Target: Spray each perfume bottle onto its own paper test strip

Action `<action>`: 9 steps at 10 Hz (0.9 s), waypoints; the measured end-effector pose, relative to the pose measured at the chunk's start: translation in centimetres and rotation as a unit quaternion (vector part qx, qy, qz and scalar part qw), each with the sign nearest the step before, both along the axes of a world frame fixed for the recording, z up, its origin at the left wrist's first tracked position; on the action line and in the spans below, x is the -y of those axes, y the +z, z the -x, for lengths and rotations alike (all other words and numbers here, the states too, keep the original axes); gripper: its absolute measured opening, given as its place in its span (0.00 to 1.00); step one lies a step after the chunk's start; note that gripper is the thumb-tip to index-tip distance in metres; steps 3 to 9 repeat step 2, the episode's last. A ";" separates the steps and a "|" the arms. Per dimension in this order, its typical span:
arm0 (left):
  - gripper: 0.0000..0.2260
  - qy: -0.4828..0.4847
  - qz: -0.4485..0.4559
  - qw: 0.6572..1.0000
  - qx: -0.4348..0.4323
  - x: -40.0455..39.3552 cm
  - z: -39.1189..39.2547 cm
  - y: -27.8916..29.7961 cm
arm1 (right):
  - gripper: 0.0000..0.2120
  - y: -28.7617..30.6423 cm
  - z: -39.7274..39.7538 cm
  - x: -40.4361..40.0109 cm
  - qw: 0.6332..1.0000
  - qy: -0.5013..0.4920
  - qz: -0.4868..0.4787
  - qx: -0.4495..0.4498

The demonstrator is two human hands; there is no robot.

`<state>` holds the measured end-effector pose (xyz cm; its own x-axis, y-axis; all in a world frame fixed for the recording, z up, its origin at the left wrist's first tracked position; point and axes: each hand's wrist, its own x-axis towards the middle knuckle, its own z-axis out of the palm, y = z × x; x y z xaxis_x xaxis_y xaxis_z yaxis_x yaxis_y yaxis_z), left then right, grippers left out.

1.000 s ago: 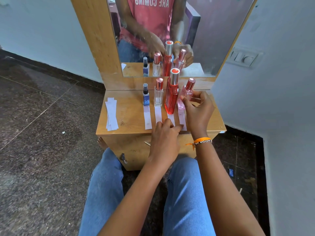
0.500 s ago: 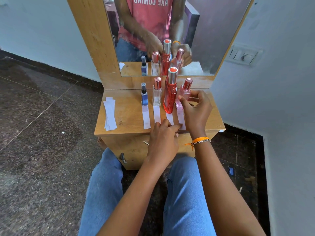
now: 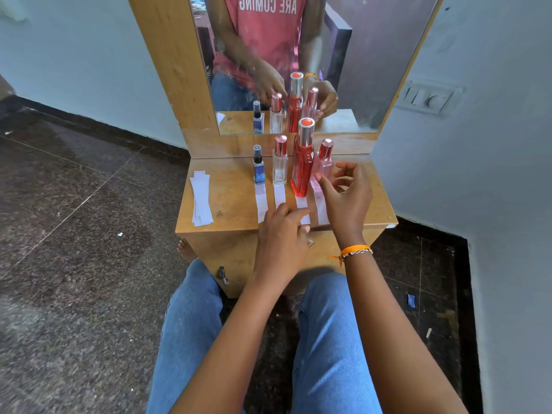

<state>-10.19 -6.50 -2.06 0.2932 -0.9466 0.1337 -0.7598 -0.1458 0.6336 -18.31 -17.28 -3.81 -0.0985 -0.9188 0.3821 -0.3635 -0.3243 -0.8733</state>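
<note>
Four bottles stand in a row on the small wooden table (image 3: pixel 227 201), each at the far end of its own paper strip: a little blue bottle (image 3: pixel 258 170), a clear bottle (image 3: pixel 280 165) that looks almost empty, a tall red bottle (image 3: pixel 302 162) full of red stuff, and a pink bottle (image 3: pixel 322 165) with pale pink stuff inside. The left hand (image 3: pixel 282 234) lies flat with straight fingers pressing the strips (image 3: pixel 302 204) near the table's front edge. The right hand (image 3: pixel 346 198) is just beside the pink bottle with loosely curled, spread fingers holding nothing, and a pile of spare strips (image 3: pixel 201 198) lies well apart on the left.
</note>
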 end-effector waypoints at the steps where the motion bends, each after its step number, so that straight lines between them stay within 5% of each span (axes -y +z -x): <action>1: 0.15 0.013 0.017 1.000 -0.003 -0.8 -0.1 0.4 | 0.13 0.4 0.5 -1.1 1.000 0.004 -0.004 0.006; 9: 0.14 0.043 0.052 0.998 -0.007 -1.4 -0.3 0.9 | 0.09 1.1 0.6 -2.3 1.000 0.014 0.008 0.013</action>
